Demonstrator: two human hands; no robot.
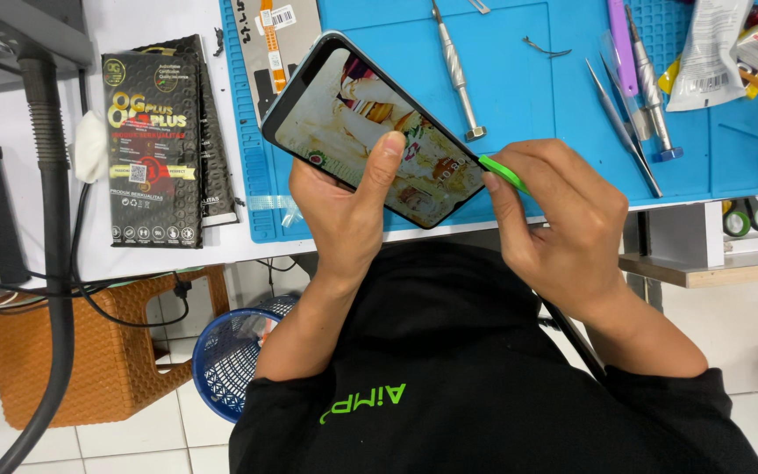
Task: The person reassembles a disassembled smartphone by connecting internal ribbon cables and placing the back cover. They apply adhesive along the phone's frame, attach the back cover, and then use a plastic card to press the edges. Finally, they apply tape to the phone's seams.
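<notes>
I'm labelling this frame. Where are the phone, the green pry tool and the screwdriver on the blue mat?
phone (357,114), head view, on its lit screen.
green pry tool (502,171), head view, on its exposed blade.
screwdriver (455,66), head view, on its metal shaft.

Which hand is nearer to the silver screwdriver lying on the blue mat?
Right. The right hand, holding a green pry tool, sits just below and right of the screwdriver tip. The left hand, gripping the phone, is lower and further left.

lit phone screen (379,132), black packet (153,149) left
</notes>
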